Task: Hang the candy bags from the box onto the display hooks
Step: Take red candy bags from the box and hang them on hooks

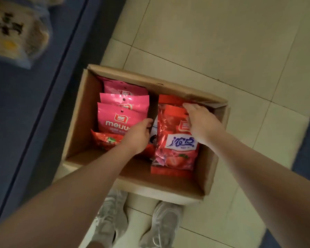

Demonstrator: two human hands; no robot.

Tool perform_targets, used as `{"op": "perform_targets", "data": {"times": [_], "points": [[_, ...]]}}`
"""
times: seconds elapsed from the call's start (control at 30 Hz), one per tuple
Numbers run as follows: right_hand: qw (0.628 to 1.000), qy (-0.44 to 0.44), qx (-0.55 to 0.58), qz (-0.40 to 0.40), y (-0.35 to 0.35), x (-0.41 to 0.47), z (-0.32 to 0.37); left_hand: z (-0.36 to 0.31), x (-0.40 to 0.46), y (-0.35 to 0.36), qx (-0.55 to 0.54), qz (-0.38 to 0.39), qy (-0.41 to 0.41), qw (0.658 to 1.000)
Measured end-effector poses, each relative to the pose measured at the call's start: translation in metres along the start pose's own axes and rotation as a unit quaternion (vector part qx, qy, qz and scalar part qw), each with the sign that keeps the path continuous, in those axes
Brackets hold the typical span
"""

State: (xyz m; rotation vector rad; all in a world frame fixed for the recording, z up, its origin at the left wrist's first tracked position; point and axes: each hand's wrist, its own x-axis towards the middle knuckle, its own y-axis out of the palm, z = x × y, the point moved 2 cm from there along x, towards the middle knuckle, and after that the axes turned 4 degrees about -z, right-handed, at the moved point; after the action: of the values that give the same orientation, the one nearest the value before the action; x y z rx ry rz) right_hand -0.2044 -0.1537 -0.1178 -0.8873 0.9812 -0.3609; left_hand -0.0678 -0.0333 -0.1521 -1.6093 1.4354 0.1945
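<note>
- The open brown cardboard box [79,122] sits on the pale tiled floor [204,42] with both your hands reaching into it; I judge the step in hand to be picking a bag out.
- Your right hand [200,122] lies over the shiny red strawberry candy bag with the white and purple label [175,151]. Its fingers [188,106] reach over the bag's top edge and curl down at the tips, so they look to be taking hold there, though the grip itself is hidden behind the hand.
- Your left hand [138,135] has loosely curled fingers beside the nearest of the pink "meiju" candy bags [113,119]; whether it pinches that bag's edge or only touches it, I cannot tell.
- Take one bag only: the red bags are stacked under your right fingers, so separate the top one before lifting.
- Keep your hold at the header strip, clear of where a hang hole would be; the pink bags beyond your left fingers show such a hole near the top.
- Lift straight up so the crinkly film does not drag its neighbours.
- No display hooks are clearly visible; only a blurred pale packet [16,33] shows far beyond your left fingers, against a dark blue fixture [34,104].
</note>
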Motion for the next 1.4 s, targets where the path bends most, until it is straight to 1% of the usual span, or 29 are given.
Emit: {"op": "perform_targets", "data": {"times": [0.1,0.23,0.37,0.43,0.53,0.6,0.67,0.7,0.77,0.83,0.9,0.93,0.97,1.03,1.1,1.13,1.2,1.27,1.33,1.4], "points": [[1.000,-0.007,-0.013,0.017,0.011,0.009,-0.003,-0.002,0.018,0.016,-0.088,0.007,-0.012,0.996],[0.998,-0.016,-0.027,0.049,0.014,0.008,-0.007,-0.005,0.029,0.033,-0.200,0.028,-0.067,0.977],[0.995,-0.017,0.018,0.100,0.008,0.002,-0.010,-0.006,0.034,0.042,-0.269,0.049,-0.122,0.954],[0.994,-0.029,0.018,0.107,0.006,-0.001,-0.013,-0.008,0.037,0.045,-0.295,0.050,-0.124,0.946],[0.995,-0.031,0.039,0.084,0.004,-0.007,-0.017,-0.008,0.039,0.046,-0.285,0.025,-0.101,0.953],[0.997,-0.048,-0.010,0.053,0.004,-0.012,-0.017,-0.006,0.034,0.045,-0.272,0.009,-0.077,0.959],[0.996,-0.074,-0.058,-0.006,0.004,-0.019,-0.017,0.000,0.027,0.040,-0.229,-0.020,-0.054,0.972],[0.994,-0.082,-0.056,-0.042,0.004,-0.022,-0.017,0.005,0.022,0.035,-0.192,-0.039,-0.045,0.980],[0.991,-0.090,-0.015,-0.099,0.003,-0.025,-0.021,0.014,0.010,0.023,-0.120,-0.068,-0.026,0.990],[0.986,-0.093,0.015,-0.138,0.000,-0.024,-0.028,0.020,-0.001,0.017,-0.090,-0.068,-0.014,0.993],[0.988,-0.090,0.035,-0.121,-0.006,-0.020,-0.030,0.019,-0.008,0.016,-0.081,-0.038,-0.032,0.995],[0.990,-0.087,0.036,-0.108,-0.010,-0.018,-0.031,0.016,-0.011,0.018,-0.101,-0.017,-0.042,0.994],[0.992,-0.089,0.020,-0.090,-0.011,-0.017,-0.032,0.013,-0.012,0.021,-0.146,0.007,-0.050,0.988],[0.995,-0.094,-0.031,-0.016,-0.014,-0.016,-0.037,0.003,-0.013,0.029,-0.244,0.041,-0.054,0.967],[0.993,-0.093,-0.050,0.055,-0.015,-0.020,-0.043,-0.002,-0.010,0.041,-0.259,0.041,-0.046,0.964],[0.990,-0.096,-0.062,0.076,-0.017,-0.023,-0.044,-0.003,-0.007,0.047,-0.245,0.035,-0.044,0.968],[0.985,-0.116,-0.097,0.084,-0.019,-0.026,-0.044,-0.004,-0.001,0.056,-0.203,0.018,-0.042,0.978],[0.982,-0.127,-0.119,0.076,-0.020,-0.027,-0.039,-0.004,0.005,0.064,-0.143,0.006,-0.045,0.989],[0.983,-0.129,-0.117,0.059,-0.020,-0.026,-0.036,-0.006,0.009,0.072,-0.052,-0.001,-0.043,0.998],[0.986,-0.122,-0.108,0.039,-0.019,-0.025,-0.037,-0.012,0.009,0.079,0.032,-0.022,-0.040,0.998]]}}
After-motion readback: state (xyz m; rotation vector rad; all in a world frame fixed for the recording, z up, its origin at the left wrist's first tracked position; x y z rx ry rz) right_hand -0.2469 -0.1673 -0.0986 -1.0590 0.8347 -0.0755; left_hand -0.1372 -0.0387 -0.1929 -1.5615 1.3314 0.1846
